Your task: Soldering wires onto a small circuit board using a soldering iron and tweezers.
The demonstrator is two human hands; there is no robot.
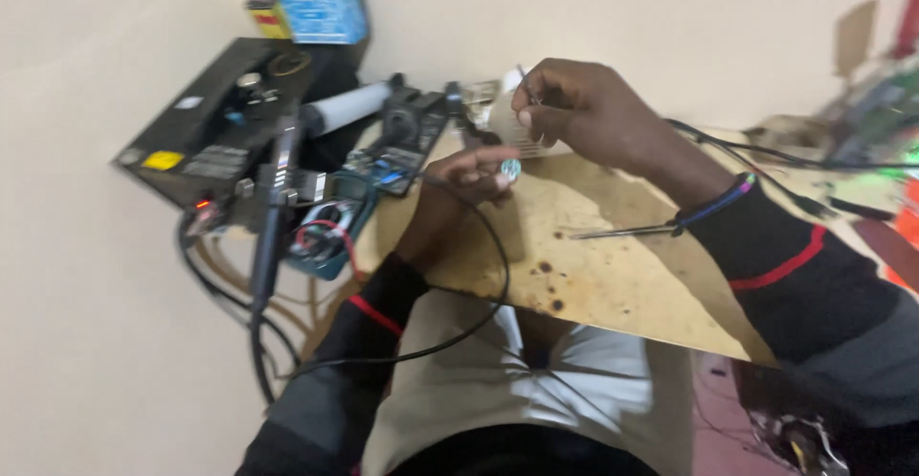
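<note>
A small round silvery part [510, 169] sits pinched at the fingertips of the left hand [471, 175], held just above the far part of the tabletop [613, 275], a scorched, stained wooden board. A thin black wire [486, 294] loops from that hand down over the board's near edge and across the person's lap. The right hand [574, 104] hovers close above and slightly beyond the left, its fingers closed narrowly on a thin metal tool [523, 79] whose tip sticks up; the two hands are near each other but apart. Behind the right hand lies a small white object [507, 126], too blurred to identify.

The middle and near right of the board lie open, with only tweezers [622, 232] resting by the right wrist. The far left corner is crowded: a teal multimeter [330, 227], a soldering iron [273, 208] in its stand and a black box [215, 122] against the wall. Cables [766, 155] trail off the far right edge.
</note>
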